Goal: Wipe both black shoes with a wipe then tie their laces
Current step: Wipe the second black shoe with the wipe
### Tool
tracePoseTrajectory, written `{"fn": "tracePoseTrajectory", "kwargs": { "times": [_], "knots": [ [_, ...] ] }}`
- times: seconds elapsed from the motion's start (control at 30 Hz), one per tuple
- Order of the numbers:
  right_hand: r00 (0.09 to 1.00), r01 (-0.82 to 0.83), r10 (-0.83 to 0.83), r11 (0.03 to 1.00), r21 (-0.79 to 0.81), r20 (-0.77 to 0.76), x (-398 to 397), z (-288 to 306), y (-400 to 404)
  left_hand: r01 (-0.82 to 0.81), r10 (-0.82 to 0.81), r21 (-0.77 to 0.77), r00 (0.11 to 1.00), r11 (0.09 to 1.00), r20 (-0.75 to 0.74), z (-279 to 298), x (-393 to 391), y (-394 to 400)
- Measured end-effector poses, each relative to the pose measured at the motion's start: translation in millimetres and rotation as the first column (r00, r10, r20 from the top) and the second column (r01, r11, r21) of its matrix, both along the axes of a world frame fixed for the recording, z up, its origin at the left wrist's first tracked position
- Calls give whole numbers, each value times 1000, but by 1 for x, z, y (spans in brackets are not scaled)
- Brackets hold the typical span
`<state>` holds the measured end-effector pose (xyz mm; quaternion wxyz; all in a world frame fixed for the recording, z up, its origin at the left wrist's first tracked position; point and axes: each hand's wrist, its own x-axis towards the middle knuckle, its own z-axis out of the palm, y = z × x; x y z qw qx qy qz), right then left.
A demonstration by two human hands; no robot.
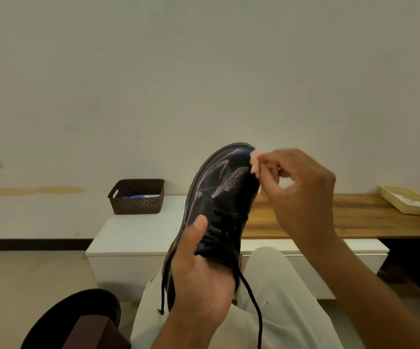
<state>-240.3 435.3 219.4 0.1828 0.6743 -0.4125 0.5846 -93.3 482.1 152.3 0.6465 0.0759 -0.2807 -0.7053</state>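
The left hand holds a black leather lace-up shoe up in the air above the person's lap, toe pointing away and upward, the palm cupping the heel end from below and the thumb lying along the side of the lacing. The shoe's toe cap carries pale chalky streaks, and its round welted edge stands out against the bare pale wall behind, with open room all around the toe. The right hand comes in from the right, its fingers curled and pinching a small crumpled pale pink wipe against the right edge of the toe cap. Two loose black laces hang untied from the shoe, one down the left side past the heel, the other trailing over the light trouser leg. Beyond the shoe a low white cabinet surface carries a dark brown perforated plastic basket near its back edge against the wall. A wooden surface runs to the right from behind the shoe, with a shallow cream plastic tray near its far right end, well apart from the hands. At the lower left a dark rounded object fills the corner; I cannot tell what it is.
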Motion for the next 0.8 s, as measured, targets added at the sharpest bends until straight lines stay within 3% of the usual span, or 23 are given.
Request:
{"fn": "tracePoseTrajectory", "kwargs": {
  "times": [0.1,0.27,0.53,0.7,0.8],
  "knots": [
    [1000,22,-22,1000,-10,-20,2,21,-8,-29,35,-50,994,998,105,-2,-8,8],
    [963,-92,106,993,68,-250,19,-7,9,-122,130,-64,983,990,131,-2,-5,3],
    [996,71,-72,997,-33,-51,-5,8,-12,-39,46,-43,984,998,170,-8,-10,5],
    [965,-97,104,994,41,-240,14,-15,5,-58,72,-86,982,995,172,-5,-3,0],
    [955,-82,99,994,73,-280,7,-43,15,-75,83,-64,986,995,144,-2,2,-3]
  ]
}}
